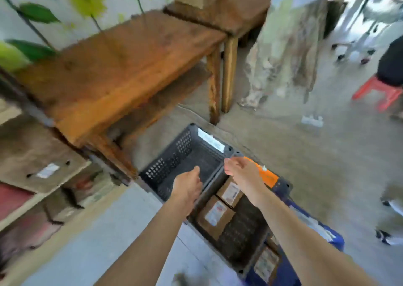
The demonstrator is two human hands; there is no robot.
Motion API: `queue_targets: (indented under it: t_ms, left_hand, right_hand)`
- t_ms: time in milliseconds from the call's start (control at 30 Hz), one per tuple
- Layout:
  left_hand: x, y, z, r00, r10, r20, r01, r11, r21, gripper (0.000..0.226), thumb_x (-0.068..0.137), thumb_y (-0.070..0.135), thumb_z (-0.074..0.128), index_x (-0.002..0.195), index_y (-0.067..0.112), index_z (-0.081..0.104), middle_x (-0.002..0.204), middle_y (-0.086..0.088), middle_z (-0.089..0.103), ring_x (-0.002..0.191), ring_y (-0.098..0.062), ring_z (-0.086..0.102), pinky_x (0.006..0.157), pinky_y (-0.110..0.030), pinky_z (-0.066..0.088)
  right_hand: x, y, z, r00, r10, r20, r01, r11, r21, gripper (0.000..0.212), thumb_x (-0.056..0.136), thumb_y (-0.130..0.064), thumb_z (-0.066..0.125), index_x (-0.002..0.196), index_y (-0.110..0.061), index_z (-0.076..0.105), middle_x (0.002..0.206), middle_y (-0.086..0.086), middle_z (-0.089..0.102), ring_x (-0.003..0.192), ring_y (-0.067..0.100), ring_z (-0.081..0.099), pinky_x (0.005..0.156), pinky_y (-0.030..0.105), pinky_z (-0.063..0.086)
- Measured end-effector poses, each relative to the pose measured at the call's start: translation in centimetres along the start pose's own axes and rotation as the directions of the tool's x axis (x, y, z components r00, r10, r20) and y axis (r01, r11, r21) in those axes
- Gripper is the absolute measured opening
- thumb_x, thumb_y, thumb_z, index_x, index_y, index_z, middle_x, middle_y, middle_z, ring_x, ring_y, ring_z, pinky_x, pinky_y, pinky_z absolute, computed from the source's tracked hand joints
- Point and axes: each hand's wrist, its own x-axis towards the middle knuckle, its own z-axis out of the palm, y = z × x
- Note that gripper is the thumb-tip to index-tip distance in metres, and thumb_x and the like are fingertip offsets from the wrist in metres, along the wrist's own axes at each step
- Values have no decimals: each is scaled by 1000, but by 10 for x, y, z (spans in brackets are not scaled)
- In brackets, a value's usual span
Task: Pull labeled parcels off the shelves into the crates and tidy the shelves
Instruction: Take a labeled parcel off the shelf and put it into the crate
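Note:
Two dark plastic crates stand on the floor. The far crate (174, 157) looks empty and has a white label on its rim. The near crate (244, 231) holds two brown labeled parcels (214, 217), (230, 192) and has an orange tag (267, 174) on its rim. My left hand (187, 186) hovers over the far crate, fingers loosely curled, holding nothing. My right hand (239, 171) reaches over the divide between the crates, fingers apart, empty. A shelf at the left holds a brown parcel with a white label (46, 170). The view is blurred by motion.
A wooden table (122, 63) stands behind the crates, a second one beyond it. A blue crate (327, 240) with parcels sits at the lower right. A red stool (379, 91) and a person stand at the right. A patterned cloth (281, 50) hangs near the table.

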Motion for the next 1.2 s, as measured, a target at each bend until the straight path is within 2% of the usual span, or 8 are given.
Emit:
queue_targets:
  t_ms: [100, 167, 267, 467, 733, 833, 967, 1200]
  left_hand:
    - [-42, 52, -86, 991, 99, -88, -111, 984, -136, 25, 96, 27, 45, 72, 19, 46, 72, 3, 47, 59, -6, 44, 39, -13, 39]
    - [-69, 75, -154, 969, 177, -172, -213, 953, -214, 28, 95, 25, 49, 68, 17, 46, 62, 1, 43, 44, -6, 39, 38, -18, 31]
    - [-111, 93, -269, 917, 244, -315, -340, 890, -303, 32, 92, 23, 54, 61, 16, 47, 46, 5, 41, 36, -7, 35, 38, -18, 26]
    - [-178, 78, -494, 757, 217, -616, -445, 862, -243, 22, 89, 27, 56, 74, 11, 61, 73, -8, 58, 71, -21, 52, 63, -29, 38]
    - [-200, 59, -680, 574, 160, -803, -466, 870, -160, 20, 89, 27, 54, 70, 21, 55, 75, -3, 58, 70, -17, 51, 67, -28, 40]
    - [-182, 62, -734, 491, 168, -855, -449, 890, -82, 18, 90, 25, 53, 80, 11, 57, 80, -11, 56, 71, -21, 50, 64, -28, 38]
    - [-146, 79, -794, 446, 173, -878, -290, 956, 41, 43, 91, 30, 52, 121, -2, 53, 118, -17, 60, 110, -32, 55, 86, -31, 41]
    - [-82, 103, -857, 436, 216, -873, -6, 971, 237, 36, 93, 30, 47, 107, -3, 52, 107, -18, 61, 98, -31, 58, 77, -31, 43]
  right_hand:
    - [-31, -76, 80, 976, -142, 166, 159, 983, -95, 29, 86, -41, 54, 71, -16, 60, 76, 2, 64, 75, 19, 59, 67, 31, 38]
    - [-55, -116, 139, 935, -213, 282, 249, 963, -99, 24, 88, -43, 52, 89, -21, 62, 90, -5, 65, 85, 11, 61, 67, 24, 42]
    - [-100, -163, 239, 841, -322, 434, 393, 916, -82, 18, 89, -41, 52, 84, -25, 60, 88, -12, 63, 85, 2, 59, 66, 14, 44]
    - [-198, -200, 444, 695, -337, 636, 469, 882, -45, 14, 91, -34, 52, 85, -23, 59, 97, 2, 66, 93, 15, 62, 84, 31, 49]
    - [-249, -217, 614, 597, -285, 750, 537, 836, -110, 12, 92, -34, 51, 88, -24, 57, 87, -6, 64, 93, 16, 63, 89, 38, 51]
    - [-240, -225, 671, 583, -271, 766, 571, 808, -148, 19, 92, -30, 50, 101, -16, 59, 89, -5, 63, 95, 19, 62, 91, 39, 50]
    - [-217, -242, 755, 605, -300, 738, 601, 779, -176, 26, 91, -23, 53, 109, -6, 61, 96, 5, 62, 90, 18, 58, 78, 27, 48]
    - [-189, -255, 867, 619, -232, 750, 559, 801, -213, 30, 93, -11, 50, 122, -2, 52, 125, 12, 55, 103, 14, 48, 87, 20, 35]
